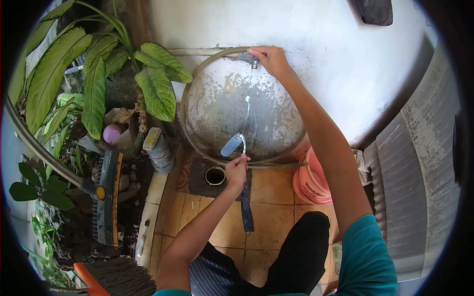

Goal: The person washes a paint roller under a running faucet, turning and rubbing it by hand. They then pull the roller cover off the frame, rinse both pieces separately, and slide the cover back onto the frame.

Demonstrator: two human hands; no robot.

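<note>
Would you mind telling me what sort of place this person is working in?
Most likely an outdoor washing corner beside a house wall. A wall tap runs water onto a tool above a tiled floor with a drain, and leafy plants grow alongside.

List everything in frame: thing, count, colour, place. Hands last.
tap: 1, metal, on the wall at top centre, water running from it
hose: 1, tan, looped in a circle on the wall below the tap
tool: 1, grey-blue head, dark handle, under the water stream
drain hole: 1, dark, in the floor beside the left hand
buckets: stacked, pink, on the floor at right; count unclear
push broom: 1, dark head with yellow edge, left, by the plants
leafy plant: large, green, upper left
ball: 1, purple, under the leaves
floor tiles: orange-tan, centre
left hand: grips the tool's handle
right hand: on the tap
</note>
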